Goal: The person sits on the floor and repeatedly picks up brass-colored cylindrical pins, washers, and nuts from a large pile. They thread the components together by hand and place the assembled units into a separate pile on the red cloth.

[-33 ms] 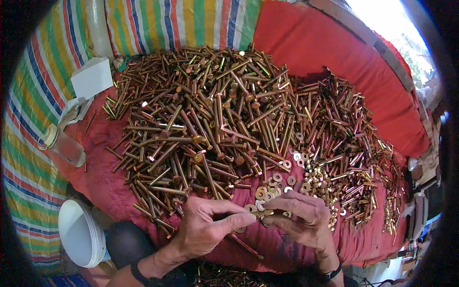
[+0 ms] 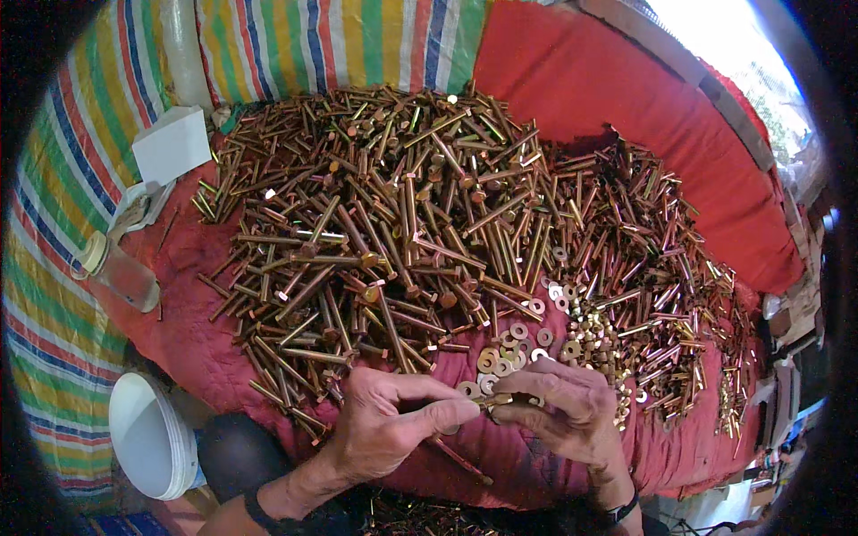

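Now both hands, left hand (image 2: 393, 424) & right hand (image 2: 559, 406), pinch bolt (image 2: 451, 451) w/ washer (image 2: 490, 399)

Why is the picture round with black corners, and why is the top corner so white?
Head view: a fisheye lens makes the round frame with black corners and bends straight edges near the rim, like the striped cloth. Top right, bright daylight washes out to white. The bolts glint but look sharp in the middle, and the left hand and right hand show clearly.
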`<state>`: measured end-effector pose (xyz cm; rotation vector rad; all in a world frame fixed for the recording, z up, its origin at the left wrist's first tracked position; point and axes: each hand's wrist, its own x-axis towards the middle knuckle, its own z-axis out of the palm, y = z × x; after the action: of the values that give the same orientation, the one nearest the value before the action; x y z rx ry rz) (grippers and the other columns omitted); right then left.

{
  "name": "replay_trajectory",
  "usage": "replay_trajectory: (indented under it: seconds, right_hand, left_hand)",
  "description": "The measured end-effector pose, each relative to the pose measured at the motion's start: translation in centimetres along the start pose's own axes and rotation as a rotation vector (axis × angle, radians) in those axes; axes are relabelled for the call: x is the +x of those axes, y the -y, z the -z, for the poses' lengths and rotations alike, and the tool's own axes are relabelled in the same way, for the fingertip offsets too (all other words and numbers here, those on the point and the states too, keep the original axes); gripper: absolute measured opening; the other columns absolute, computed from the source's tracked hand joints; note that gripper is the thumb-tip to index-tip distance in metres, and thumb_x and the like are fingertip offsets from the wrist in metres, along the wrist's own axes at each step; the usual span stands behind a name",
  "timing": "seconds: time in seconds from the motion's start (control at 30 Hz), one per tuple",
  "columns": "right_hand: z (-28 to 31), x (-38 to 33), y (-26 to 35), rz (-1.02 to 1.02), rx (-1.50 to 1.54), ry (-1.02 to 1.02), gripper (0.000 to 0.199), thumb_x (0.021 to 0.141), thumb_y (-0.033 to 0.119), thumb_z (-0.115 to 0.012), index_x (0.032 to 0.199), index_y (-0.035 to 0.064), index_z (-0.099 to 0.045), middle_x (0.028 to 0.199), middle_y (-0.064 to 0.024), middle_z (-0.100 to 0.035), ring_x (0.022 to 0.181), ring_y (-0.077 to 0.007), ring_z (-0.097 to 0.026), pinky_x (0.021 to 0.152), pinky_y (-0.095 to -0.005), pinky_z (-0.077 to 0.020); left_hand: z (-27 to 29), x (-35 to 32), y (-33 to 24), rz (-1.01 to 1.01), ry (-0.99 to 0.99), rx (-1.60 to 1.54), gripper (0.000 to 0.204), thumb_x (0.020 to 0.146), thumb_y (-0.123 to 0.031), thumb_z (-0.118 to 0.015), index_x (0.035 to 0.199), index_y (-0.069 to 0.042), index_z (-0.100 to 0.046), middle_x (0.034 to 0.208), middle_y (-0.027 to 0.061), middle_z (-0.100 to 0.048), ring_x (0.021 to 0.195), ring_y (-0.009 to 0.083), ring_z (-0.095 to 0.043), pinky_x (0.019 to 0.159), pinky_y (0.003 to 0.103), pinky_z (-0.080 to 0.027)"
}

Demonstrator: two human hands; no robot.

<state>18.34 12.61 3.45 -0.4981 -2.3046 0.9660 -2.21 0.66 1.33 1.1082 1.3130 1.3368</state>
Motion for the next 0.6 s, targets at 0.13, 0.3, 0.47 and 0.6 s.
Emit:
replay_trajectory:
  seconds: [0.13, 0.3, 0.47, 0.6]
  right_hand:
    - [0.66, -0.53, -0.47, -0.032, -0.106, 0.114, 0.023, 0.085, 0.016, -0.086, 0.099, 0.0004, -0.076, 0.078, -0.0057, -0.073, 0.065, -0.0201, -0.070, 0.062, -0.0306, -0.0541]
    - [0.79, -0.80, -0.20, -0.396, 0.280, 0.058, 0.025, 0.085, 0.018, -0.087, 0.099, 0.0004, -0.076, 0.078, -0.0046, -0.073, 0.065, -0.0148, -0.069, 0.061, -0.0305, -0.0518]
    - [0.30, -0.21, -0.63, -0.019, -0.001, -0.025, 0.033, 0.078, 0.020, -0.093, 0.101, 0.0027, -0.078, 0.082, -0.0047, -0.074, 0.073, -0.0130, -0.071, 0.062, -0.0287, -0.0522]
    - [0.24, -0.39, -0.80, 0.041, -0.059, 0.051, 0.026, 0.081, 0.016, -0.090, 0.100, 0.0030, -0.077, 0.079, -0.0049, -0.074, 0.067, -0.0159, -0.072, 0.059, -0.0298, -0.0533]
  left_hand:
    - [-0.33, 0.01, 0.39, -0.070, 0.010, 0.011, 0.013, 0.093, -0.009, -0.079, 0.101, 0.000, -0.083, 0.091, 0.0089, -0.081, 0.081, 0.0091, -0.072, 0.073, 0.025, -0.056]
    - [-0.22, 0.13, 0.54, 0.002, 0.012, -0.009, 0.014, 0.094, -0.011, -0.079, 0.101, 0.000, -0.083, 0.088, 0.0078, -0.081, 0.080, 0.0091, -0.071, 0.073, 0.025, -0.056]
    - [-0.09, 0.31, 0.64, 0.006, -0.008, -0.044, 0.014, 0.094, -0.012, -0.080, 0.100, 0.000, -0.084, 0.083, 0.0053, -0.079, 0.074, 0.0079, -0.068, 0.069, 0.024, -0.054]
    - [-0.39, 0.28, 0.76, 0.028, 0.017, -0.081, 0.014, 0.093, -0.012, -0.081, 0.100, 0.000, -0.084, 0.081, 0.0046, -0.078, 0.072, 0.0069, -0.067, 0.067, 0.024, -0.053]
